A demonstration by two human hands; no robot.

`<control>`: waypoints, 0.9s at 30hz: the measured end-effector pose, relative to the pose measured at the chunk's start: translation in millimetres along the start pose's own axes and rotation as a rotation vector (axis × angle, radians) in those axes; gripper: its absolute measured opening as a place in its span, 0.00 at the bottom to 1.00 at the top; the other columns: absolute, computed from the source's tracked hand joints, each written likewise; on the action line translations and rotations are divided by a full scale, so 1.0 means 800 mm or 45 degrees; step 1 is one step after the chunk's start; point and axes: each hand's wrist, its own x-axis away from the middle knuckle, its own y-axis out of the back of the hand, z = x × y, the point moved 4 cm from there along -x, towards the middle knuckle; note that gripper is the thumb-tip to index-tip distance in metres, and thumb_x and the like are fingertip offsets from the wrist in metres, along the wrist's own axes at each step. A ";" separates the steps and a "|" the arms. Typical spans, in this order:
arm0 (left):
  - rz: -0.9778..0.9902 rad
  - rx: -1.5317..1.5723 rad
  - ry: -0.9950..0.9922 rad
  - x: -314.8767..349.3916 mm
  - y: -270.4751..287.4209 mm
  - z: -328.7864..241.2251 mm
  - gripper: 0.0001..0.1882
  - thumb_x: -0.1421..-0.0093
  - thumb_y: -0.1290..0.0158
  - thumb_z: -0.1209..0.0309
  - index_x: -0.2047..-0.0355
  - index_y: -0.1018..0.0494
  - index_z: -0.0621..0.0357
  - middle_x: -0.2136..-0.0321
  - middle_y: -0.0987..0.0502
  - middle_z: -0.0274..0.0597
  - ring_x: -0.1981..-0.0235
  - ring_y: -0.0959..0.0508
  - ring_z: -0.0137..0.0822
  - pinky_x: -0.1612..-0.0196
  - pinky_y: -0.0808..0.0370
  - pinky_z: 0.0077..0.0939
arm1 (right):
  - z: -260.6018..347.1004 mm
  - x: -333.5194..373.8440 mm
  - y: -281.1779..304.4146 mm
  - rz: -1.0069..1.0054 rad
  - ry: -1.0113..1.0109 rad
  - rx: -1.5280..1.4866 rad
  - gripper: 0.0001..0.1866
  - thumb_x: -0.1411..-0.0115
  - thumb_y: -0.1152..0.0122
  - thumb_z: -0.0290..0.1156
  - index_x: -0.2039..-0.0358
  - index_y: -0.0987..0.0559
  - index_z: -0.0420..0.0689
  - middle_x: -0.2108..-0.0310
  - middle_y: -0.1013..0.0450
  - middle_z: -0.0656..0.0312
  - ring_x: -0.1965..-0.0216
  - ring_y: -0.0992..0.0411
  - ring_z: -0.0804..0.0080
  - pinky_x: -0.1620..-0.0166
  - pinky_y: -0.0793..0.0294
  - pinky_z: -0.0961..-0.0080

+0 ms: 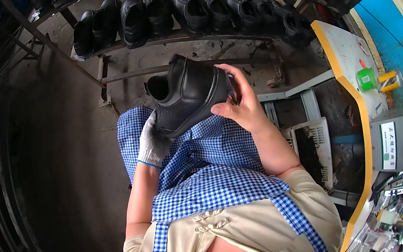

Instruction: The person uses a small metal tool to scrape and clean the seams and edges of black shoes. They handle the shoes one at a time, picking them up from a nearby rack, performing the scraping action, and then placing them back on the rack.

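Note:
Above my lap I hold up one black leather shoe (191, 91), tilted, with its ankle opening toward the left. My left hand (151, 141), in a white knitted glove with a blue cuff edge, is closed around the heel end from below; its fingertips are hidden behind the shoe. The bare right hand (240, 100) grips the opposite, toe end, with the thumb near the sole edge and the fingers over the far side. A blue-and-white checked apron (216, 186) covers my lap beneath the shoe.
A metal rack (147, 40) ahead carries a row of black shoes (134, 21). To my right stands a yellow-edged worktable (344, 68) with a green spool (366, 79), a yellow can (390, 81) and a grey machine (401, 140). A white plastic crate (323, 147) sits below it. Metal rails (2, 208) run along the left.

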 end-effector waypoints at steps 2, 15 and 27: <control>0.003 -0.070 0.028 0.005 -0.001 -0.001 0.24 0.29 0.59 0.53 0.41 0.34 0.56 0.51 0.22 0.43 0.55 0.20 0.34 0.62 0.21 0.30 | -0.005 -0.002 0.011 -0.060 -0.021 0.045 0.46 0.50 0.22 0.41 0.38 0.40 0.39 0.51 0.30 0.54 0.53 0.26 0.69 0.54 0.24 0.76; 0.097 -0.462 -0.392 0.039 -0.051 -0.083 0.25 0.32 0.52 0.49 0.44 0.34 0.53 0.67 0.23 0.35 0.78 0.28 0.27 0.80 0.34 0.22 | -0.018 0.031 0.099 -0.010 -0.618 -0.225 0.52 0.48 0.26 0.30 0.28 0.48 0.48 0.72 0.27 0.62 0.83 0.36 0.81 0.81 0.36 0.85; 0.347 -0.497 -0.636 0.032 -0.097 -0.062 0.20 0.32 0.49 0.63 0.42 0.36 0.53 0.70 0.25 0.42 0.76 0.27 0.33 0.74 0.28 0.25 | 0.245 0.022 0.201 -0.965 1.222 -0.001 0.38 0.49 0.30 0.26 0.39 0.37 0.45 0.56 0.26 0.55 0.76 0.27 0.71 0.82 0.31 0.82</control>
